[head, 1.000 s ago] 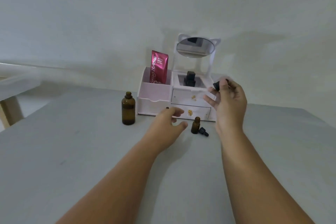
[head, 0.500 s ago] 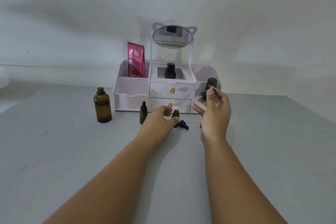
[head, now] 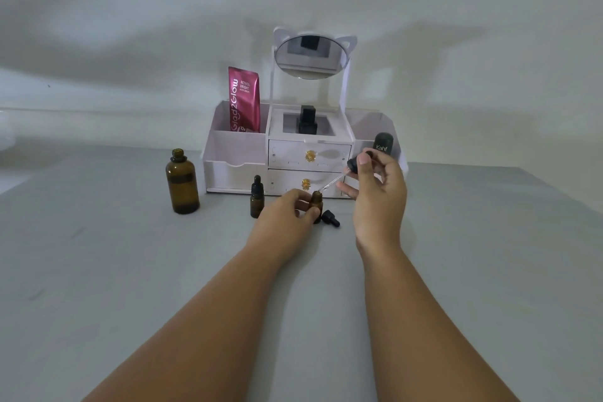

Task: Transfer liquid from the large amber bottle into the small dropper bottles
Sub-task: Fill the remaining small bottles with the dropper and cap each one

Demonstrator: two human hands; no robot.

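The large amber bottle [head: 182, 184] stands uncapped at the left of the grey table. A small capped dropper bottle [head: 256, 198] stands to its right. My left hand [head: 287, 217] grips a second small amber bottle [head: 316, 200], which is open at the top. My right hand [head: 378, 188] pinches the black bulb of a glass dropper [head: 339, 177], held slanted with its tip at the mouth of that small bottle. A black dropper cap [head: 330, 218] lies on the table just right of the held bottle.
A white drawer organiser [head: 228, 170] with a cat-ear mirror [head: 310, 57] stands behind the bottles. It holds a pink sachet [head: 244, 100], a black bottle [head: 307, 122] and a dark Kahf bottle [head: 384, 144]. Grey tabletop [head: 114, 271] spreads in front.
My right hand came down and brought the dropper's tip to the small bottle's mouth. My left hand closed round that small bottle. The camera view shifted.
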